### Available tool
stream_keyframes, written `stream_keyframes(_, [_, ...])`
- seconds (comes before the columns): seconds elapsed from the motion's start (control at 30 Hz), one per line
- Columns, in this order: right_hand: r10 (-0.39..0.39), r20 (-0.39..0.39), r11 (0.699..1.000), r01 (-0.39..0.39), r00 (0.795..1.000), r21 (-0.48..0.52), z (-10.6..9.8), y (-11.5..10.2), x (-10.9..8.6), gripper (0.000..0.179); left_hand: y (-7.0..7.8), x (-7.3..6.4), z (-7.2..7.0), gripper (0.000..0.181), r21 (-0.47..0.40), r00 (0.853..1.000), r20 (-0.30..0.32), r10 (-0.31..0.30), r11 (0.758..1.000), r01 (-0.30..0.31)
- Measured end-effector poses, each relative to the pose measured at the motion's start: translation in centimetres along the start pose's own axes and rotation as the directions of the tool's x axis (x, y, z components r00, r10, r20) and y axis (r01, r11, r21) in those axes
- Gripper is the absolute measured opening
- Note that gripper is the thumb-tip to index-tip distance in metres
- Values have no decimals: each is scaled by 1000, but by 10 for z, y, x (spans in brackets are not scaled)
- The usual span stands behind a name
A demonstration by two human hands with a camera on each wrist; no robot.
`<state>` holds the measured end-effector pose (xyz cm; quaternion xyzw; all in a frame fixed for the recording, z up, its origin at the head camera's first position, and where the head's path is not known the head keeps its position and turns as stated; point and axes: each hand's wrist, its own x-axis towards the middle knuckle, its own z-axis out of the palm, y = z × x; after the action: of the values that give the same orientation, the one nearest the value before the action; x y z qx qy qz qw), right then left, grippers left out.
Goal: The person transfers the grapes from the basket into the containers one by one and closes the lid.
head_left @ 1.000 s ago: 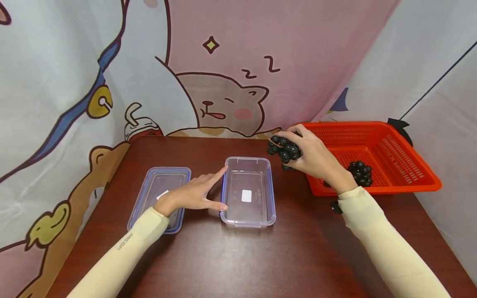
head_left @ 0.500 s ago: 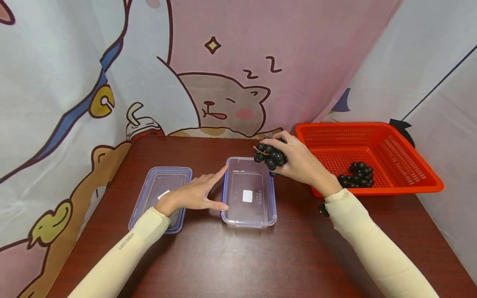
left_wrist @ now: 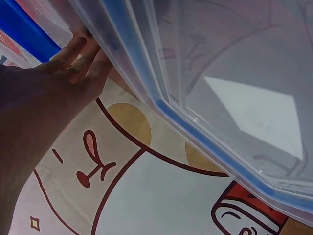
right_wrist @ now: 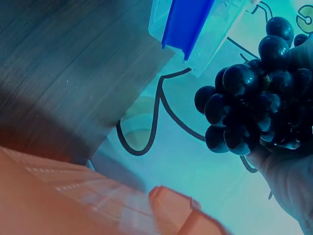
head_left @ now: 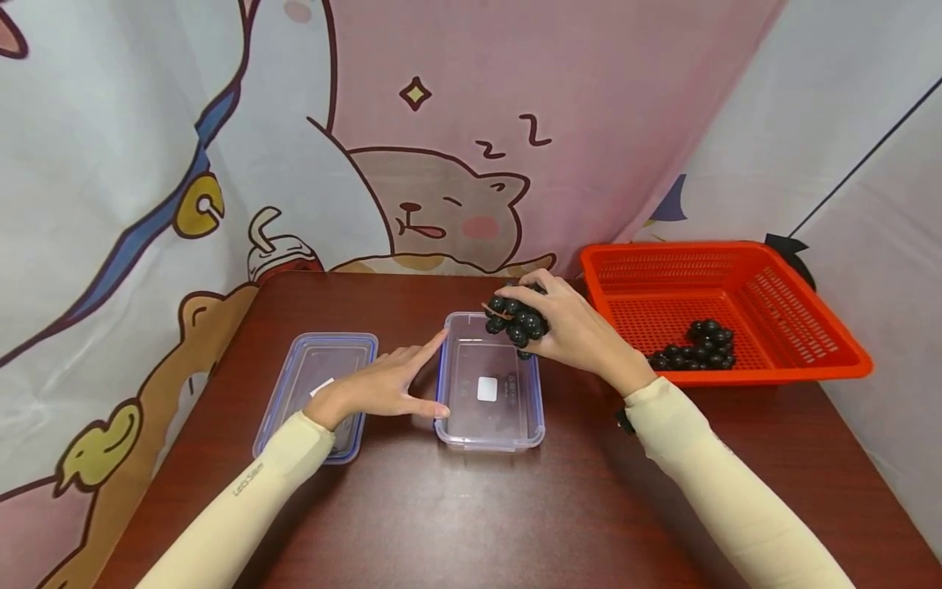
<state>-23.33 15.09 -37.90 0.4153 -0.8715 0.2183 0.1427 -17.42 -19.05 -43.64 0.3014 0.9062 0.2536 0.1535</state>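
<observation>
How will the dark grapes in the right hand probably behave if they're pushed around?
The dark grapes would probably flex as a bunch, since only a thin stem seems to join them. They look glossy, so they may slip in the right hand. Being round, any that came off would likely roll on the table.

A printed cloth (head_left: 603,74) hangs round the far side of the dark reddish-brown table (head_left: 456,523), and I can see light gleaming softly on the wood. A brown bear (head_left: 449,192) with a pink cheek is drawn against the pink part, two Zs (head_left: 535,131) above its ear and a small yellow star (head_left: 415,94) to their left. Further left there's a yellow bell (head_left: 199,206) on a blue band (head_left: 218,113), a drink cup (head_left: 283,258) with a bent straw and, lower down, a greenish-yellow duck (head_left: 103,442). Over on the right, a thin dark line (head_left: 868,155) slants up the pale cloth
</observation>
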Motion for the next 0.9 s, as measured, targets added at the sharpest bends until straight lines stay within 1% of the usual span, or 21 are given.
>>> stream_keyframes(0.17, [-31, -8, 999, 31, 999, 12, 5, -1, 4, 78, 2, 0, -1, 125, 12, 1000, 2, 2, 1000, -2])
stream_keyframes(0.3, [-44, 8, 998, 44, 999, 33, 9, -5, 8, 80, 2, 0, -1, 125, 5, 1000, 6, -5, 1000, 4])
stream_keyframes(0.47, [-53, 28, 998, 52, 998, 37, 16, -6, 10, 82, 1, 1, 0, 124, -8, 1000, 13, -14, 1000, 14])
stream_keyframes(0.73, [-87, 27, 996, 86, 996, 37, 30, -11, 12, 75, 1, 1, -1, 124, -13, 999, 20, -27, 1000, 27])
stream_keyframes(0.9, [-109, 40, 994, 107, 993, 33, 39, -15, 13, 71, 1, 0, -1, 124, -5, 1000, 20, -23, 1000, 23])
